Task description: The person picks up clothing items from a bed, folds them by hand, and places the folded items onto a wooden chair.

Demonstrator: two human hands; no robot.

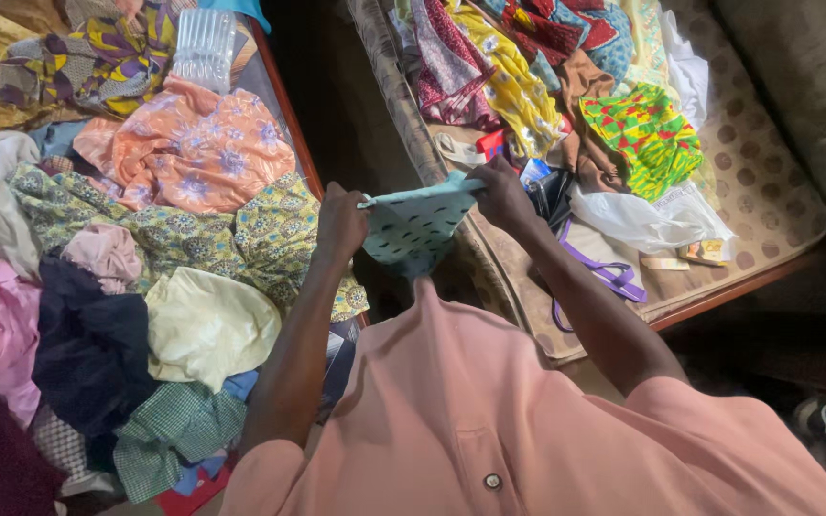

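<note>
Your left hand (340, 222) and right hand (503, 191) each pinch an end of the pale green cloth (413, 225), held up between two beds, seemingly half folded; clothes heaps (145, 277) on both remain unsorted.

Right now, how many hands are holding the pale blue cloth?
2. The left hand grips the cloth at its left end, and the right hand grips its right end. None seem hidden.
</note>
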